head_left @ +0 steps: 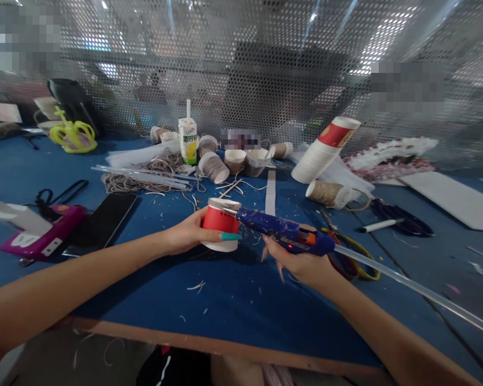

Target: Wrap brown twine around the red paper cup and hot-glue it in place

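Observation:
My left hand (191,234) is closed round the side of a red and white paper cup (218,222), its thumb lying across the front. Grey cord goes round one end of the cup, at the top. In my right hand (292,257) is a blue hot glue gun (282,228), gripped from below. Its metal nozzle points left and meets or nearly meets the cup just under the cord. A long clear glue stick (410,287) sticks out of the gun's back end. Cord-wrapped cups (214,167) stand and lie behind my hands.
Scissors (364,260) lie right of the glue gun, near a marker (380,225). A stack of paper cups (326,150) leans at the back. Cord (129,182), glue sticks (145,177) and a drink carton (188,142) are behind. A phone (104,222) lies on the left.

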Action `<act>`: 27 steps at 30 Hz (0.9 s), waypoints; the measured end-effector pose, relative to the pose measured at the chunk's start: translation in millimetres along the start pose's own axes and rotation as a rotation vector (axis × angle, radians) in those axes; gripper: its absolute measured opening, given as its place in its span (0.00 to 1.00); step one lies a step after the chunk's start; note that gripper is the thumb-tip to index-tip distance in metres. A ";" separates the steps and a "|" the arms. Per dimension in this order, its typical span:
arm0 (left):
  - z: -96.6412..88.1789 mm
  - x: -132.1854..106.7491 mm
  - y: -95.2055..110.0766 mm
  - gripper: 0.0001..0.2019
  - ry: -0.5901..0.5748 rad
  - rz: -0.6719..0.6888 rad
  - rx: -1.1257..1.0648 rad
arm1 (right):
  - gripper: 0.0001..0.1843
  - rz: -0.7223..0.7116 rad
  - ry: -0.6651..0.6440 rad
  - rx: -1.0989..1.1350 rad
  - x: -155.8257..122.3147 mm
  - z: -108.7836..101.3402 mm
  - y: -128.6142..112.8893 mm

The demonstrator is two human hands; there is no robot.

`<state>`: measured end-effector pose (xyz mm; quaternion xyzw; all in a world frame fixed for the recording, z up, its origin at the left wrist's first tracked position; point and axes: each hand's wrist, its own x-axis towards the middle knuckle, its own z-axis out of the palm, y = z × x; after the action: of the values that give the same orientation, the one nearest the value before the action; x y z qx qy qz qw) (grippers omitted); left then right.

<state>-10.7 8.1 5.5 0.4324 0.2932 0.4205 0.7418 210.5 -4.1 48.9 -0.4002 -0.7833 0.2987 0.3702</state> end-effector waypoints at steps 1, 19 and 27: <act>0.0 -0.1 0.3 0.28 -0.001 -0.003 -0.005 | 0.14 0.001 0.006 0.000 -0.2 0.0 0.1; -5.6 -0.4 0.8 0.26 -0.087 -0.007 -0.066 | 0.17 -0.044 0.028 -0.023 1.1 -2.1 -3.3; -3.8 -0.2 2.6 0.27 -0.103 0.019 -0.086 | 0.15 0.004 0.053 -0.046 -5.0 -5.3 17.9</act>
<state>-14.8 10.2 6.1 0.4238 0.2323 0.4169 0.7698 224.2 1.6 36.4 -0.4177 -0.7792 0.2706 0.3810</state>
